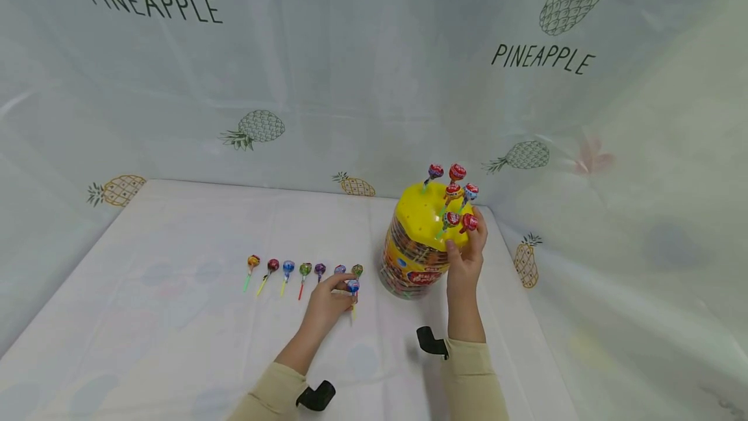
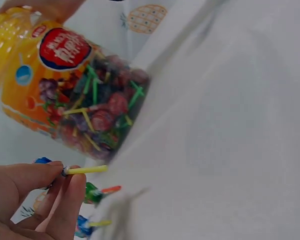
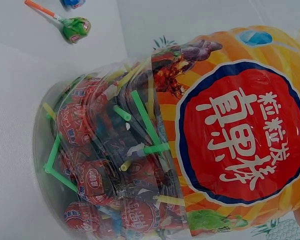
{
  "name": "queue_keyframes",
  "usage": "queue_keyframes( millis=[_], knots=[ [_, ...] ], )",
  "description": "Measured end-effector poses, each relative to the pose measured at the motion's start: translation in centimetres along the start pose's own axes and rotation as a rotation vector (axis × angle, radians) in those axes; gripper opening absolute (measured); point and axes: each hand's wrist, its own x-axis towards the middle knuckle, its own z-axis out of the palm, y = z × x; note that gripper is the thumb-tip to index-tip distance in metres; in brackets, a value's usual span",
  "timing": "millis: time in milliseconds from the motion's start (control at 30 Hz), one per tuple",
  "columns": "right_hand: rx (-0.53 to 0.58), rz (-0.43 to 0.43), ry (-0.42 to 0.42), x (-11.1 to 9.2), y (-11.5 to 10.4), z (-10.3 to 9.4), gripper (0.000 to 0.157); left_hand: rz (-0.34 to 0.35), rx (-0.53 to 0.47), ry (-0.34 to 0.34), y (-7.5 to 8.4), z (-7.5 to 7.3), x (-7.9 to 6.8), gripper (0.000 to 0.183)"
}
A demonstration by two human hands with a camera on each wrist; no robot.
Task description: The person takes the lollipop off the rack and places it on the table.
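Between thumb and fingers, my left hand [image 1: 328, 307] pinches a lollipop [image 1: 353, 286] with a blue wrapper. Its yellow stick points away from the fingertips in the left wrist view, just over the right end of a row of lollipops [image 1: 289, 267]. My right hand [image 1: 465, 265] grips the right side of a big clear candy jar [image 1: 409, 265] at its yellow lid [image 1: 417, 213]. Several lollipops stand in the lid by their sticks, among them a red lollipop [image 1: 469, 222] beside my right fingers. In the right wrist view the jar's label [image 3: 245, 132] fills much of the picture and the right hand is out of sight.
The row on the white table [image 1: 175, 317] has several wrapped lollipops, heads toward the back, including an orange lollipop [image 1: 253, 260] at the left end. More wrapped lollipops [image 3: 92, 180] fill the jar's lower part. A pineapple-print sheet [image 1: 374, 70] hangs behind the table.
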Motion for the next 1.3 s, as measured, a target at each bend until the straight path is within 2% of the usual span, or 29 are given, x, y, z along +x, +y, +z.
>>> queue_keyframes(
  millis=[167, 533, 800, 967, 1300],
  knots=[
    [-0.016, -0.008, 0.0, 0.0, -0.1, 0.0, 0.05, -0.04, 0.088, 0.024, -1.3, 0.2, 0.0, 0.041],
    [-0.012, -0.026, -0.012, 0.2, -0.1, 0.0, 0.05, -0.081, 0.147, -0.071, -2.3, 0.7, -0.4, 0.039],
    [0.003, -0.017, 0.0, 0.0, 0.2, -0.2, 0.049, -0.044, 0.216, -0.084, -2.4, 1.2, -0.2, 0.04],
    [0.002, -0.015, 0.0, 0.1, 0.3, -0.2, 0.049, -0.045, 0.287, -0.086, -2.4, 1.3, -0.1, 0.038],
    [-0.011, -0.015, -0.004, 0.0, 0.0, -0.1, 0.05, -0.049, 0.358, -0.116, -2.6, 1.4, 0.0, 0.033]
  ],
)
